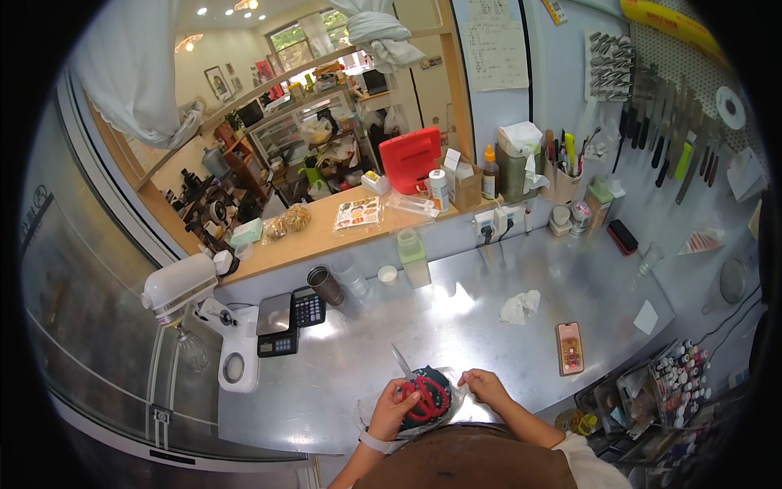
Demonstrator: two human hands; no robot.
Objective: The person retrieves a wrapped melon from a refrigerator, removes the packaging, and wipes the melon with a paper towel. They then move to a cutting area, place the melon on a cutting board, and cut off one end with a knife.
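My left hand point(394, 411) holds a pair of red-handled scissors point(426, 400), with the thumb over a handle and the blades pointing up and away from me. Beneath the scissors, close to my apron, is a dark green bundle point(441, 380) with small light marks; its exact kind is hard to make out. Clear plastic wrapping point(368, 411) spreads around the bundle on the steel table point(317, 391). At the bundle's right side, my right hand point(487, 389) pinches the edge of the wrapping between its fingertips.
A white stand mixer point(183, 287), a scale point(276, 321) and a calculator point(309, 307) stand at the left. A phone point(570, 348) and crumpled tissue point(520, 307) lie to the right. Green-lidded container point(413, 260) stands at the back. Knives point(666, 137) hang on the right wall.
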